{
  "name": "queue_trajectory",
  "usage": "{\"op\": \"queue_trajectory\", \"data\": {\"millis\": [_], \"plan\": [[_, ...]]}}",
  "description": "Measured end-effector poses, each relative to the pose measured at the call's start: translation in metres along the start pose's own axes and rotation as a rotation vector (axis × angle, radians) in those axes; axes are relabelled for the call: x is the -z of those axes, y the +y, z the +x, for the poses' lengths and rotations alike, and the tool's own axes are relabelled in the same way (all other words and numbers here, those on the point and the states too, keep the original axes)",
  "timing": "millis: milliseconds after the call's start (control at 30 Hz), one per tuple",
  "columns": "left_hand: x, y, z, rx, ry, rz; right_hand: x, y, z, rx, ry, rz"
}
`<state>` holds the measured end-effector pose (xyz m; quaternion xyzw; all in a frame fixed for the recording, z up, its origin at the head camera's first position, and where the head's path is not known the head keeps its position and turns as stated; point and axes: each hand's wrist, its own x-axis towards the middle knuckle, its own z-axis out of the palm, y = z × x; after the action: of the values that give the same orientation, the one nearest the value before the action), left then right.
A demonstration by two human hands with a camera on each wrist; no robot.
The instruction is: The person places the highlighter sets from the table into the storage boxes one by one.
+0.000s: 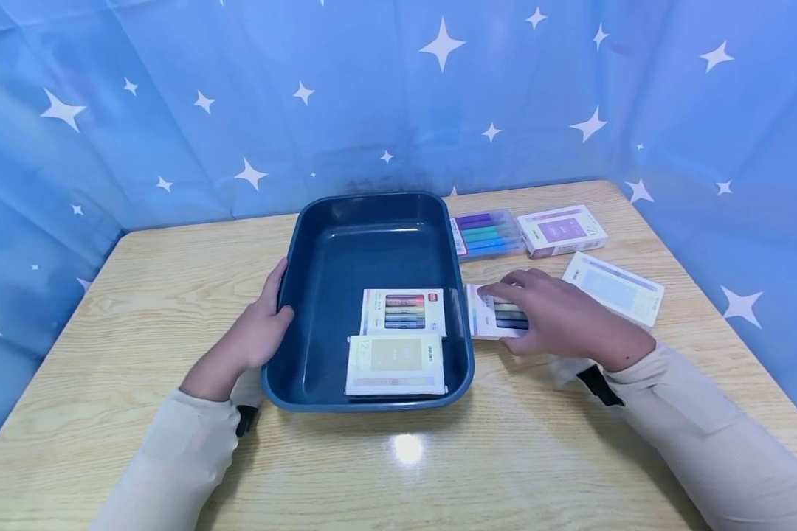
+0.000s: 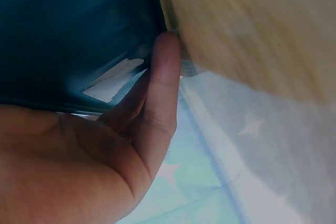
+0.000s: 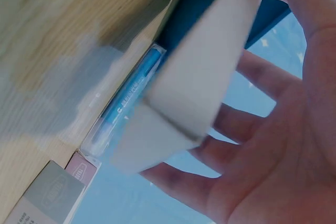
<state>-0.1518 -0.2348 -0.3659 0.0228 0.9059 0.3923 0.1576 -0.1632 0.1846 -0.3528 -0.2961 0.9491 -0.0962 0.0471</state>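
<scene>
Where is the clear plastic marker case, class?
In the head view, the case lies right of the dark blue plastic tray, left of the white-purple cardboard box.

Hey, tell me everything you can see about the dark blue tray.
The tray is dark blue, smooth and slightly shiny, probably plastic: an oblong with rounded corners, raised walls and a rim all round. It sits open side up on the wood-grain table. The left hand touches its left side. In its near right part lie a windowed box of pens and a pale box partly overlapping it.
</scene>
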Motion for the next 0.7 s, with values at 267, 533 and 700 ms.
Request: {"op": "queue_trajectory", "data": {"millis": [267, 533, 700], "plan": [[0.0002, 0.0008, 0.0001, 0.000, -0.003, -0.003, 0.0039, 0.0004, -0.0009, -0.013, 0.048, -0.009], [0.0002, 0.0019, -0.0011, 0.001, -0.002, 0.002, 0.0084, 0.0004, 0.0004, -0.066, 0.108, -0.027], [-0.0002, 0.0011, -0.0009, -0.004, -0.003, -0.002, 0.0090, -0.0011, 0.0001, -0.094, 0.147, -0.023]]}}
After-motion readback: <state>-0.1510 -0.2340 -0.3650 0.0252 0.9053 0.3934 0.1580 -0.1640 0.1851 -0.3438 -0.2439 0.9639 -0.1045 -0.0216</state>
